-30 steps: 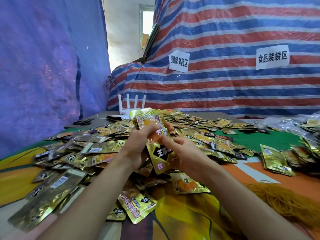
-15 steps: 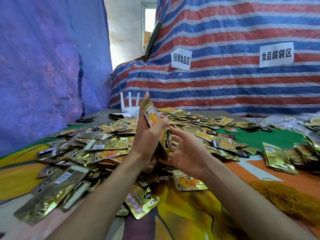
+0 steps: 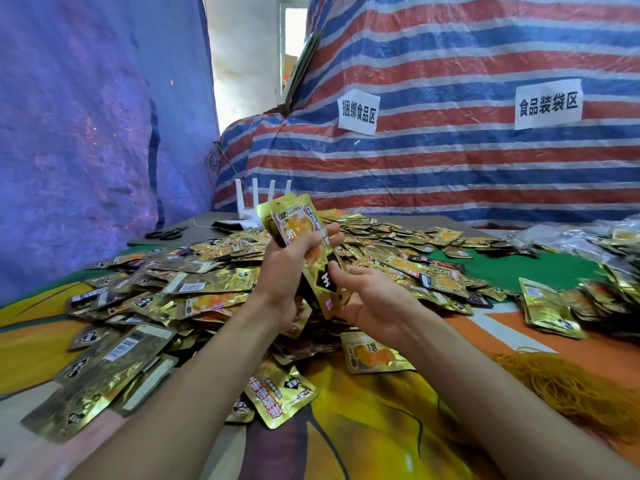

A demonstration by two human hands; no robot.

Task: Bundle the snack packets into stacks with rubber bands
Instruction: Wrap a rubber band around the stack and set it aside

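Observation:
My left hand (image 3: 289, 271) grips a small stack of gold snack packets (image 3: 294, 225), thumb across the front, holding it upright above the table. My right hand (image 3: 372, 299) cups the stack's lower end from the right, thumb and fingers curled on its bottom edge. A large heap of loose gold packets (image 3: 194, 289) covers the table behind and to the left of both hands. A pile of orange-brown rubber bands (image 3: 568, 389) lies at the right, beside my right forearm. No band is visible on the held stack.
A bundled stack of packets (image 3: 550, 313) and further packets lie at the right edge. Black scissors (image 3: 166, 233) and a white router (image 3: 258, 202) sit at the table's far left. Blue and striped tarpaulins wall in the table. Single packets (image 3: 280, 393) lie near my forearms.
The stack has turned from edge-on to face me again. My left thumb now lies across its front, and my right hand has come up under its lower end.

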